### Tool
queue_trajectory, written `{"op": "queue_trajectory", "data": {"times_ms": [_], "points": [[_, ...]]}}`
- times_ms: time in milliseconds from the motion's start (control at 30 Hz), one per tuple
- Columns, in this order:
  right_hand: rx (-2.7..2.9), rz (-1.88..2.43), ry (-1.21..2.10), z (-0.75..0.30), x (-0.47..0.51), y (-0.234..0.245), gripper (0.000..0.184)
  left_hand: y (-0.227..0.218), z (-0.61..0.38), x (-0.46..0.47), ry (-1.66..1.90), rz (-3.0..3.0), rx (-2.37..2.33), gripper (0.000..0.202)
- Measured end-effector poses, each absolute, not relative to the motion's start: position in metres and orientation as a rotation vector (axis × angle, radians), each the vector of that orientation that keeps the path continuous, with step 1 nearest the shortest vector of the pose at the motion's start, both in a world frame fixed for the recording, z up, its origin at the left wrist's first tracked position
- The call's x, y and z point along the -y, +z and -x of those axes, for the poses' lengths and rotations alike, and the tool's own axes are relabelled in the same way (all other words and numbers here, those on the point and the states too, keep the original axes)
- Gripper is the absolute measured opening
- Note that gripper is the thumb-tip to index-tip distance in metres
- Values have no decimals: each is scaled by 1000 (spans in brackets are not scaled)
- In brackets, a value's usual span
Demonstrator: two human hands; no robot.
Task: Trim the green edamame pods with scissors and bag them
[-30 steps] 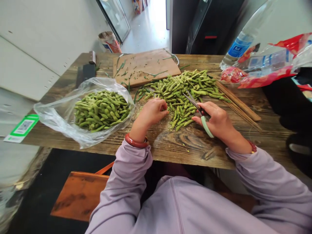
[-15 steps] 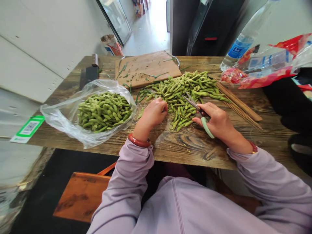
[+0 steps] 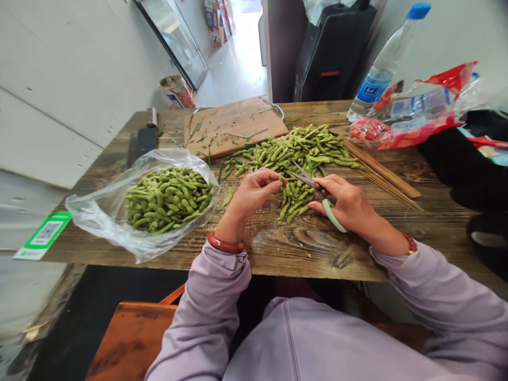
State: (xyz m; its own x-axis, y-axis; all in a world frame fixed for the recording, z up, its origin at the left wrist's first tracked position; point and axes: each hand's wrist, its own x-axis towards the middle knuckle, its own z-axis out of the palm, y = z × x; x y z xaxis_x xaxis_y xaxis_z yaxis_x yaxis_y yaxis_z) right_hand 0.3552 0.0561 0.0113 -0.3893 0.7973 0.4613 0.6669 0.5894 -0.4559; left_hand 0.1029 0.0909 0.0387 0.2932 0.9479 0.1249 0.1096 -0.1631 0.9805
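Scissors with pale green handles are in my right hand, their blades parted and pointing left. My left hand pinches a soybean pod just left of the blade tips; the fingers cover most of it. Behind and beneath the scissors spreads a loose heap of green soybean pods on the wooden table. Left of my left hand lies an opened clear plastic bag, with many pods piled in it. One single pod rests between the bag and my left hand.
A cutting board with green scraps lies at the back, a cleaver to its left. Wooden skewers lie right of the heap. A water bottle and red plastic packaging occupy the back right.
My left hand has turned and its fingertips now pinch a pod close to the blades. The scissors stay in my right hand. The view has tilted up slightly.
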Motion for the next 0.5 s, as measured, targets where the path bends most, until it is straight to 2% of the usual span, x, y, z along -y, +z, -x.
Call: {"op": "queue_trajectory", "data": {"times_ms": [200, 500], "points": [[2211, 1139, 298, -350, -54, 14, 44, 41, -112, -86, 892, -1456, -944, 17], [2258, 1078, 322, -348, -53, 14, 47, 38, -122, -83, 890, -1515, -873, 16]]}}
